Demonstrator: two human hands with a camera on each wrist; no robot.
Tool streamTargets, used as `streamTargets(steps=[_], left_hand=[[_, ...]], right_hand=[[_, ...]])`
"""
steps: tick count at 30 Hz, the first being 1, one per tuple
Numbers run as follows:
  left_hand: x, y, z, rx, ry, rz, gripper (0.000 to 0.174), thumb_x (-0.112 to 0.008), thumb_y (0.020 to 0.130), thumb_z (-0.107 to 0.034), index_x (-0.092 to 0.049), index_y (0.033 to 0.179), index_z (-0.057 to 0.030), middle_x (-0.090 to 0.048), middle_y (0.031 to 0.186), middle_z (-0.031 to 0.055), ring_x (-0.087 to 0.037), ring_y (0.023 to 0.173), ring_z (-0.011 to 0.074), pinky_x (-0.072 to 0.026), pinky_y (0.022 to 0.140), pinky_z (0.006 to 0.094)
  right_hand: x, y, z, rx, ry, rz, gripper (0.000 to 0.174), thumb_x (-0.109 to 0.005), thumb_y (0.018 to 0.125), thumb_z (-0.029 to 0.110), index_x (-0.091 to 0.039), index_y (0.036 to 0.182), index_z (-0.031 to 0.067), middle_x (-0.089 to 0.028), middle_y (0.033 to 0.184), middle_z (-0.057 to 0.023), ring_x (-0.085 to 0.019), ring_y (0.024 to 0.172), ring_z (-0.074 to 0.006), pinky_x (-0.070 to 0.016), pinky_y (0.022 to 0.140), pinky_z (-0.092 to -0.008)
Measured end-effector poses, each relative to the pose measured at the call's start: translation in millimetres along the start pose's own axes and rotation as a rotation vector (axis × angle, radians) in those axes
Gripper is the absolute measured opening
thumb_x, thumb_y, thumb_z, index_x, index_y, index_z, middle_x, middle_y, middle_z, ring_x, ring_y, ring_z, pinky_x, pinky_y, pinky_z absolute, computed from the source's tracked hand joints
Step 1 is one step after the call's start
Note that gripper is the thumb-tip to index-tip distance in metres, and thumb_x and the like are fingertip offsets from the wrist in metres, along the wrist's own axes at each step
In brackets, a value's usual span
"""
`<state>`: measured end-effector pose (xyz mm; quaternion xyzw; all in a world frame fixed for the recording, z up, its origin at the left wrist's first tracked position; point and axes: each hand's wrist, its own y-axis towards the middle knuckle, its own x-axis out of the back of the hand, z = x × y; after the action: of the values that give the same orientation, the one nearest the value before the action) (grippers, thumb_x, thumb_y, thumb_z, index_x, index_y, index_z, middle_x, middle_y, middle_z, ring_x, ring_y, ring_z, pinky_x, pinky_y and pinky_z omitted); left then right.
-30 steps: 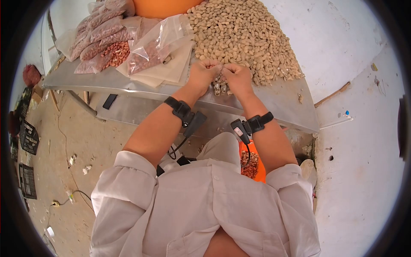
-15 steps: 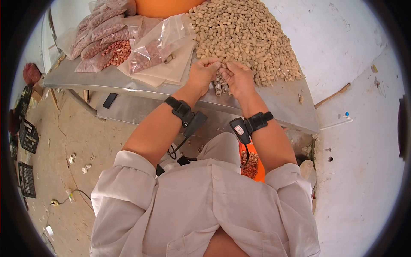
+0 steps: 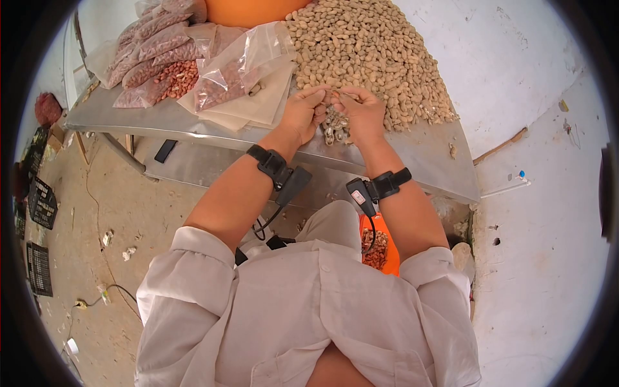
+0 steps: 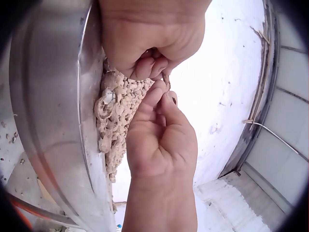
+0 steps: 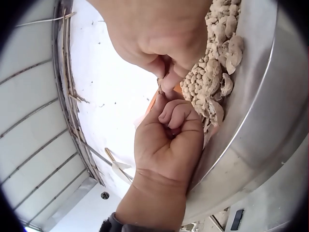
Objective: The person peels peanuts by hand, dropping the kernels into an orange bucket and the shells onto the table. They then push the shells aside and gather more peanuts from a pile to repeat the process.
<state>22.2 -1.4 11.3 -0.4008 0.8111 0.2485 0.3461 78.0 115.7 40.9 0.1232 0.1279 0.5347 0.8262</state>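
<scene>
Over the front of the steel table [image 3: 425, 151], my left hand [image 3: 302, 115] and right hand [image 3: 366, 117] meet fingertip to fingertip. Both pinch a small peanut [image 4: 166, 82], mostly covered by the fingers. In the right wrist view, a red peanut kernel [image 5: 175, 130] shows in the curled fingers of the left hand. Below the fingertips lie several broken peanut shells [image 3: 330, 135] near the table edge. A large heap of unshelled peanuts [image 3: 367, 51] rises just behind the hands.
At the left, filled bags of red kernels [image 3: 158, 45] are stacked beside an open clear bag [image 3: 225, 84]. An orange basin [image 3: 251, 9] stands at the back. Below, an orange container [image 3: 390, 242] holds red pieces. A phone [image 3: 166, 151] lies beneath the tabletop; a white wall [image 3: 535, 129] is at right.
The right hand's fingers opened and shifted slightly, then drew in again to pinch against the left fingertips. The left hand has turned slightly, its curled fingers showing more. The heap and bags look unchanged.
</scene>
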Motion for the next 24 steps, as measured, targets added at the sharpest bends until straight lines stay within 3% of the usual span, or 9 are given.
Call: streamTargets(steps=[8, 11, 14, 17, 20, 23, 24], left_hand=[[10, 8, 0, 0.158, -0.182, 0.011, 0.021, -0.042, 0.093, -0.018, -0.053, 0.091, 0.0003, -0.051, 0.07, 0.0044, -0.038, 0.05, 0.0075, -0.0302, 0.042, 0.0181], [10, 6, -2, 0.155, -0.253, 0.006, 0.023, -0.042, 0.094, -0.019, -0.053, 0.091, 0.0008, -0.05, 0.069, 0.0049, -0.038, 0.05, 0.0078, -0.0304, 0.041, 0.0175], [7, 4, -4, 0.165, -0.266, -0.039, 0.023, -0.042, 0.094, -0.019, -0.053, 0.09, 0.0, -0.05, 0.07, 0.0052, -0.039, 0.05, 0.0081, -0.0308, 0.041, 0.0173], [13, 8, -4, 0.153, -0.357, -0.055, 0.02, -0.046, 0.092, -0.019, -0.053, 0.089, -0.0004, -0.05, 0.068, 0.0051, -0.039, 0.049, 0.0084, -0.0312, 0.041, 0.0174], [17, 7, -4, -0.022, -0.455, -0.085, 0.018, -0.05, 0.09, -0.018, -0.054, 0.085, -0.0009, -0.049, 0.066, 0.0043, -0.039, 0.047, 0.0088, -0.031, 0.04, 0.0187], [21, 11, -3, -0.076, -0.476, -0.099, 0.017, -0.053, 0.088, -0.018, -0.053, 0.081, -0.0017, -0.049, 0.064, 0.0036, -0.038, 0.046, 0.0093, -0.0305, 0.04, 0.02], [20, 11, -3, -0.076, -0.479, -0.11, 0.017, -0.054, 0.088, -0.018, -0.053, 0.081, -0.002, -0.049, 0.063, 0.0035, -0.038, 0.046, 0.0094, -0.0303, 0.04, 0.0202]], right_hand=[[-9, 1, -1, 0.428, -0.644, -0.002, 0.015, -0.062, 0.075, 0.0, -0.065, 0.089, 0.0001, -0.065, 0.08, -0.0051, -0.057, 0.066, -0.0082, -0.0462, 0.061, -0.021], [-15, -4, 6, 0.516, -0.643, 0.006, 0.016, -0.062, 0.074, 0.001, -0.066, 0.089, 0.0018, -0.065, 0.077, -0.0049, -0.055, 0.064, -0.0078, -0.0454, 0.06, -0.0216], [-15, 0, 3, 0.487, -0.578, 0.004, 0.016, -0.06, 0.071, -0.001, -0.065, 0.086, 0.0026, -0.064, 0.082, -0.01, -0.059, 0.067, -0.0169, -0.0467, 0.062, -0.0264], [-11, 5, 6, 0.38, -0.489, -0.034, 0.017, -0.06, 0.07, -0.001, -0.066, 0.086, 0.0028, -0.064, 0.077, -0.0081, -0.056, 0.065, -0.0131, -0.0455, 0.061, -0.0253], [4, 13, 10, 0.241, -0.448, 0.035, 0.015, -0.059, 0.071, 0.003, -0.067, 0.083, 0.0028, -0.064, 0.073, -0.0066, -0.054, 0.063, -0.0102, -0.0439, 0.059, -0.0243], [28, 30, 2, 0.138, -0.614, 0.31, 0.015, -0.058, 0.071, 0.009, -0.068, 0.08, 0.0026, -0.064, 0.07, -0.0071, -0.055, 0.063, -0.0119, -0.044, 0.06, -0.0264], [29, 30, 4, 0.127, -0.653, 0.32, 0.015, -0.058, 0.071, 0.01, -0.068, 0.079, 0.0032, -0.064, 0.07, -0.0078, -0.056, 0.064, -0.0138, -0.0442, 0.061, -0.0276]])
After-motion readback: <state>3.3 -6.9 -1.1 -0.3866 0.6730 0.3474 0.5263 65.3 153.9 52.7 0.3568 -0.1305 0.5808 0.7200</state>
